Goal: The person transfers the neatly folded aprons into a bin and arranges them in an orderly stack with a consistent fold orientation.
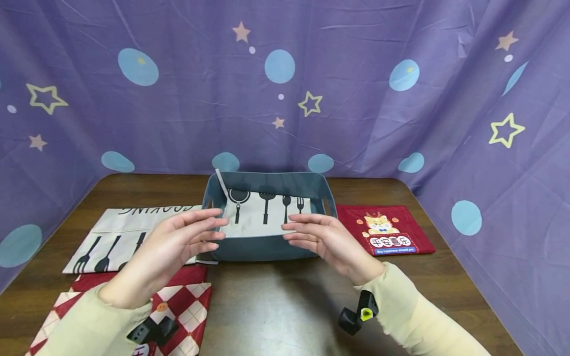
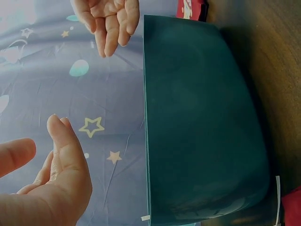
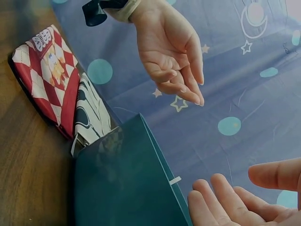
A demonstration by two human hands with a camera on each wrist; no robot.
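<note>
One folded white utensil-print cloth [image 1: 262, 215] already lies in the dark teal plastic bin [image 1: 262, 249] mid-worktop, both hands [image 1: 178, 242] [image 1: 320, 237] relaxed, empty above its near rim; three cloths left outside.

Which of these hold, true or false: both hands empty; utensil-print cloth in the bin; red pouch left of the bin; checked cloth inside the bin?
1. Both hands are empty: true. The left hand and right hand hover open above the bin's near edge.
2. A utensil-print cloth lies in the teal bin: true.
3. The red pouch lies left of the bin: false, it lies to its right.
4. The red checked cloth is inside the bin: false, it lies on the table.
</note>
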